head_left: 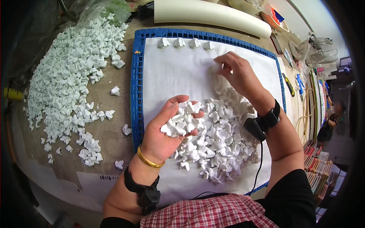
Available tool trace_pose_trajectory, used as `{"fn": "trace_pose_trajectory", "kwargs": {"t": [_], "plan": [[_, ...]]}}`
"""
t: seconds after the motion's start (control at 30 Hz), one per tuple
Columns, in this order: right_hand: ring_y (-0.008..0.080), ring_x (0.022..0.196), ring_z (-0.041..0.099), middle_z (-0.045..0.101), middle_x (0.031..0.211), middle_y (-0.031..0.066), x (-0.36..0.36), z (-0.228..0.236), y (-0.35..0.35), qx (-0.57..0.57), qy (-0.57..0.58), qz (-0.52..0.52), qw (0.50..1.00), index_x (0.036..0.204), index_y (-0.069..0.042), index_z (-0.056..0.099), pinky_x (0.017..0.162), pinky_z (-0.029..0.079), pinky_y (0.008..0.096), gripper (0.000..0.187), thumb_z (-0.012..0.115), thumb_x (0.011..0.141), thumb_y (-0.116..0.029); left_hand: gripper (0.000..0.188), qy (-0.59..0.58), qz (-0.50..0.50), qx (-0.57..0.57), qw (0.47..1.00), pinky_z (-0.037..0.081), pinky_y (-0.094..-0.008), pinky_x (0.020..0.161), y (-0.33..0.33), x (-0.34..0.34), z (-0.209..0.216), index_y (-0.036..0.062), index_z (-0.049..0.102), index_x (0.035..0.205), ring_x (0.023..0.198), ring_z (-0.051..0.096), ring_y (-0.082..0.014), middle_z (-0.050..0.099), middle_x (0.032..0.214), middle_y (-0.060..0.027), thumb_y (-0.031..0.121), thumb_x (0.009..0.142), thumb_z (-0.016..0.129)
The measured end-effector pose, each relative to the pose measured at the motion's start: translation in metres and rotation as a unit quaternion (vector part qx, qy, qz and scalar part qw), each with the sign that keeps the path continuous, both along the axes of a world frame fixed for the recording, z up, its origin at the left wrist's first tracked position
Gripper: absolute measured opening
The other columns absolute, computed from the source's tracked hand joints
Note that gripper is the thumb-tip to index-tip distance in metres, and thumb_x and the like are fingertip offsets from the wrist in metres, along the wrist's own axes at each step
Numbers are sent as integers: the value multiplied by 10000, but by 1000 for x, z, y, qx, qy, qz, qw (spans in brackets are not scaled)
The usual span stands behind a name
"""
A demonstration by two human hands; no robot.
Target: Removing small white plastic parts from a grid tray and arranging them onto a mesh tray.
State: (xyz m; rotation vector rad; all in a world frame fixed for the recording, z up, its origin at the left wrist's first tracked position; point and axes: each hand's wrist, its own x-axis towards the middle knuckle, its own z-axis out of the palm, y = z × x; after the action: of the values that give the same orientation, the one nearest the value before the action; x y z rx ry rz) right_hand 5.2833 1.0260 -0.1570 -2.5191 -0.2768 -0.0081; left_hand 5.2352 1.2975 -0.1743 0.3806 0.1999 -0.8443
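Note:
My left hand (165, 123) is cupped palm up, its fingers curled around several small white flower-shaped pieces (181, 121). To the right and farther away, my right hand (239, 72) hovers over white paper (171, 72) with its fingers pinched. A blurred white piece (217, 68) shows at those fingertips. The paper lines a blue lattice-edged tray (137, 87). Along the tray's far side stand several like pieces in a spaced row (195, 43). A loose heap of them (220, 140) covers the near right part of the paper, partly behind my left fingers.
Left of the tray, a large pile of pale flower-shaped pieces (68, 79) spreads over the table, with strays near the tray. A long cream roll (213, 16) lies beyond it. On the right are a cutter knife (288, 84) and a fan (317, 50). Another person (332, 119) is farther off.

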Motion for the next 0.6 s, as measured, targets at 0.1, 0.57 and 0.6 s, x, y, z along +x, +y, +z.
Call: {"fn": "trace_pose_trajectory", "kwargs": {"t": [0.1, 0.57, 0.6], "plan": [[296, 842, 647, 642, 978, 155, 19, -16, -29, -7, -153, -75, 985, 1032, -9, 633, 756, 532, 376, 236, 711, 812, -42, 319, 0, -11, -11, 1000, 540, -449, 801, -3, -1, 1, 82, 496, 1288, 1178, 576, -323, 568, 1246, -143, 241, 1013, 469], [360, 900, 619, 619, 987, 157, 54, -29, -38, -58, -138, -100, 984, 1038, -13, 634, 794, 506, 422, 181, 648, 866, -66, 321, 7, -4, -10, 1000, 557, -448, 782, -6, 6, 2, 84, 527, 1272, 1166, 579, -333, 587, 1271, -150, 242, 993, 504], [360, 900, 619, 619, 987, 157, 54, -30, -37, -58, -138, -100, 984, 1038, -13, 634, 794, 506, 422, 181, 648, 866, -66, 323, 6, -4, -3, 1000, 556, -448, 783, -5, 6, 3, 84, 526, 1273, 1167, 578, -332, 586, 1272, -150, 242, 993, 504]]}}
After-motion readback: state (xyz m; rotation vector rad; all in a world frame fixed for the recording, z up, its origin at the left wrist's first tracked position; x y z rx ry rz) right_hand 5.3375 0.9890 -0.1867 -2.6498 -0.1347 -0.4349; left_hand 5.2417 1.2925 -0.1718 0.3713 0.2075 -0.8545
